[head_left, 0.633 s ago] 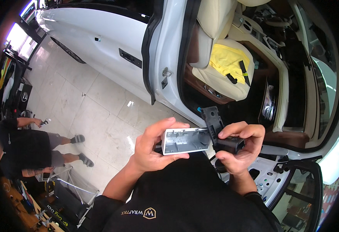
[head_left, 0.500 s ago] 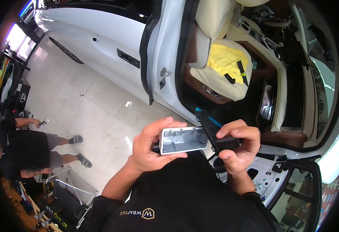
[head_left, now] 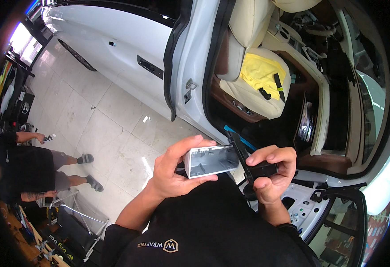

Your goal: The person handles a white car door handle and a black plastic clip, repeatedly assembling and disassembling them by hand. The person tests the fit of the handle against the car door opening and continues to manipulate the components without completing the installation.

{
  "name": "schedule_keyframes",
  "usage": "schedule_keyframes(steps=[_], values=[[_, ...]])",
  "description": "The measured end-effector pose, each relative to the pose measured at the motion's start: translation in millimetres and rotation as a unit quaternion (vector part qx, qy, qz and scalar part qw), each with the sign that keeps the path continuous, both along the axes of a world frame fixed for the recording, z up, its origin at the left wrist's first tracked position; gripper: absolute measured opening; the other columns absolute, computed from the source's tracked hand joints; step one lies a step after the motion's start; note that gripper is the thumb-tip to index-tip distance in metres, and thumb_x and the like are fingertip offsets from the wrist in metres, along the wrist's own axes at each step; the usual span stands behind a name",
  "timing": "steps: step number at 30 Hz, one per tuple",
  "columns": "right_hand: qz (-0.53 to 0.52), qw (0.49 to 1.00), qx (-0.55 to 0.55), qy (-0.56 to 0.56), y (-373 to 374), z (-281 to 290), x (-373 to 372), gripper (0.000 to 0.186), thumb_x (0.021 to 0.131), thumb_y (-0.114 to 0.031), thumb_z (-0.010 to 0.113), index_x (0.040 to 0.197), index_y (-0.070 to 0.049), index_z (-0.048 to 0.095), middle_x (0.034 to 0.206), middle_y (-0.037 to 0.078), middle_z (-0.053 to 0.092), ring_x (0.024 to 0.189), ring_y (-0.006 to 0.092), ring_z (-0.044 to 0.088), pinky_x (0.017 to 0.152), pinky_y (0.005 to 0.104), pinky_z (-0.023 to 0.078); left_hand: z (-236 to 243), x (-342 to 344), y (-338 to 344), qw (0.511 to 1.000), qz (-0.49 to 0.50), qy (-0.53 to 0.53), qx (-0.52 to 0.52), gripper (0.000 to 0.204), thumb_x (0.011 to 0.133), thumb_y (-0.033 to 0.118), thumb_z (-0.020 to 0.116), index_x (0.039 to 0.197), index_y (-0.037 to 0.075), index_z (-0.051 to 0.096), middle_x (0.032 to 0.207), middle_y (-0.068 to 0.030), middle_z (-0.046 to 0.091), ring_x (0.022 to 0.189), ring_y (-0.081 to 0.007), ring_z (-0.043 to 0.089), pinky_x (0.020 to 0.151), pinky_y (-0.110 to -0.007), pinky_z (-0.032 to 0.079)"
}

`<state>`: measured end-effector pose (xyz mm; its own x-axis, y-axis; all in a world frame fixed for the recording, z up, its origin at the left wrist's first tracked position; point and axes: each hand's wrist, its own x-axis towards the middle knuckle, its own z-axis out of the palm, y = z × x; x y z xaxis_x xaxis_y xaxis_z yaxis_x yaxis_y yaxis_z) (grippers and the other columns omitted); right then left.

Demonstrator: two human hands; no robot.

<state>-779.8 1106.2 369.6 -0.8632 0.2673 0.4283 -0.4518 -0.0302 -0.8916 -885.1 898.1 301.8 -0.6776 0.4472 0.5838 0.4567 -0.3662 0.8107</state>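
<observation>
My left hand [head_left: 169, 171] is closed around a white, box-shaped plastic cover [head_left: 213, 163]. Its hollow grey inside, with small ribs and clips, faces up toward me. In my right hand [head_left: 278, 171], between thumb and fingers, is a black plastic trim piece [head_left: 238, 153] with a long narrow plate and a blocky part behind it. The plate stands at the right end of the cover; whether they touch I cannot tell. My fingers hide part of both pieces.
A white car [head_left: 128, 49] stands open ahead. On its beige seat [head_left: 230, 91] lie a yellow cloth [head_left: 259, 69] and small black parts [head_left: 264, 93]. Beside my right arm is a bare door panel [head_left: 308, 205]. Another person [head_left: 30, 167] stands at left near a folding chair [head_left: 77, 227].
The white cover has tilted slightly, showing more of its outer left side. The black trim piece has turned a little in my right hand. Both hands keep their hold.
</observation>
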Motion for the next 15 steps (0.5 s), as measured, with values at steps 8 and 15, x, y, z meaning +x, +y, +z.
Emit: schedule_keyframes(steps=[8,15], values=[[0.031,0.974,0.222,-0.005,-10.2,21.4,-11.7,0.041,0.084,0.001,0.087,0.121,0.003,0.070,0.128,0.027,0.071,0.109,0.0332,0.074,0.097,0.0408,0.058,-4.8,4.1,10.9,0.990,0.140,0.003,-0.025,0.078,0.079,0.003,0.095,0.146,-0.003,0.056,0.131,-0.0222,0.074,0.120,-0.0310,0.075,0.101,-0.038,0.060],[-0.024,0.929,0.369,0.032,-34.8,29.3,-17.0,0.047,0.078,0.004,0.091,0.121,0.004,0.072,0.126,0.026,0.071,0.104,0.0332,0.076,0.086,0.0374,0.063,-5.6,4.1,17.9,0.983,0.175,0.049,0.027,0.083,0.078,-0.013,0.086,0.151,-0.005,0.048,0.132,-0.0279,0.071,0.120,-0.0374,0.074,0.103,-0.041,0.059]])
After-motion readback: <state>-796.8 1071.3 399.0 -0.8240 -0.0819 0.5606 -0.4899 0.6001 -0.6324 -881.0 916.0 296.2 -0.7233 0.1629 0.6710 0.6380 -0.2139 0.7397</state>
